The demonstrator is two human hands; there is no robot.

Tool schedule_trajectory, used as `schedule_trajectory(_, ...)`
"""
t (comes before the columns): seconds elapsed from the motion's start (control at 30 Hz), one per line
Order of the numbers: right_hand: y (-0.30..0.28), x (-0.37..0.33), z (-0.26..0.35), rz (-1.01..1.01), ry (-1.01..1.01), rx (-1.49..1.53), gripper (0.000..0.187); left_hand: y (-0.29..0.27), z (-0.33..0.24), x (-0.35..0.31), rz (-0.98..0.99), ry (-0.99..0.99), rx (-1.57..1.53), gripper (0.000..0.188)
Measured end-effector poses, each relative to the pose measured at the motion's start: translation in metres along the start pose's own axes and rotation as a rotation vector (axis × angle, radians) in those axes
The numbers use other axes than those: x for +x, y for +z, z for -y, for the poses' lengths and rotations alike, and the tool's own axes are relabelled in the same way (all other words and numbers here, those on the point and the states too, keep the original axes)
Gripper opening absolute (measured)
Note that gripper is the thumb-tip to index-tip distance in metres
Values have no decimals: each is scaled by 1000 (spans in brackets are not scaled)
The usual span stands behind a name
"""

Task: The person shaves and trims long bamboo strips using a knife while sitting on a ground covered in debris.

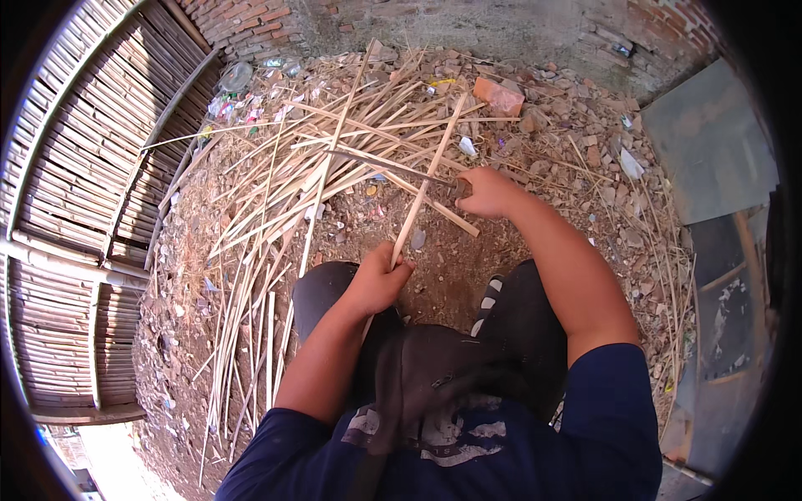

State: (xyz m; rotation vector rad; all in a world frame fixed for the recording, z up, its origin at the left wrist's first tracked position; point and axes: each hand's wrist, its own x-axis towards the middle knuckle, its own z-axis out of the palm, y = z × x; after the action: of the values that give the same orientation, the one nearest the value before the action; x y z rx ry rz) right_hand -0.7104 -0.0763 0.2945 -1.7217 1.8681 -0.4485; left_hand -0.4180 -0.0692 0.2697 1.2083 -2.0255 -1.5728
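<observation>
My left hand [379, 279] is closed round the lower part of a pale bamboo strip [433, 165], which slants up and away to the right. In my right hand [489, 193] is the handle of a long dark knife [388, 164]. Its blade points left and crosses the strip about midway along. Whether the edge touches the strip or only passes over it, I cannot tell. Beyond and to the left lies a loose heap of split bamboo strips [334, 138], crossing each other on the ground.
A slatted bamboo wall [75, 192] stands at the left, a brick wall [468, 33] at the back. An orange brick [499, 97] lies beyond the heap. Grey sheets [710, 138] lean at the right. Rubble and litter cover the dirt ground. My knees are bent close below my hands.
</observation>
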Motion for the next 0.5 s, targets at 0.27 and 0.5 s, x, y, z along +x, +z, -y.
schedule_trajectory(0.27,4,-1,12,131,-29,-64,37,-6,-5,-1,-3,-72,-96,22)
schedule_trajectory(0.5,-6,7,-38,-191,51,34,35,-2,8,2,7,6,-18,22)
